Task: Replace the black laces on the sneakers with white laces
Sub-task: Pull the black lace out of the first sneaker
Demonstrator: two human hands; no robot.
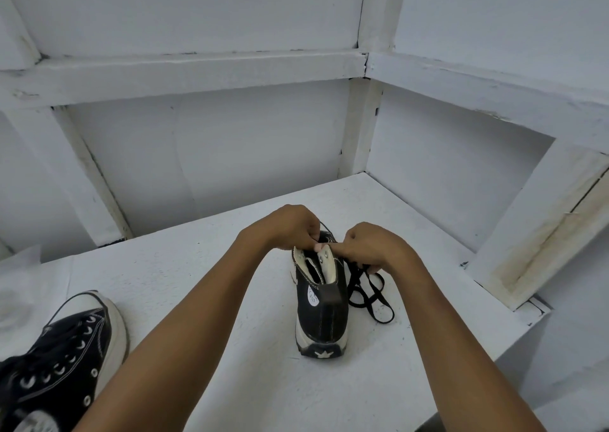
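White painted table (197,267), white-walled corner. Black high-top sneaker (324,316), centre, heel near: top edge pinched by left hand (290,227); limp black lace (372,296), pooled at its right, gripped by curled right hand (375,247). Judged light, pliable; lace best taken near eyelets. Second sneaker (66,349), near left, black-laced

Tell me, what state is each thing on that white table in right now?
middle sneaker, upright, heel toward the camera, collar spread open.
black lace, loose, trailing onto the table beside that sneaker.
second sneaker, lying tilted at the table's left edge.
left hand, fingers curled, pinching the middle sneaker's top.
right hand, fingers curled round the black lace.
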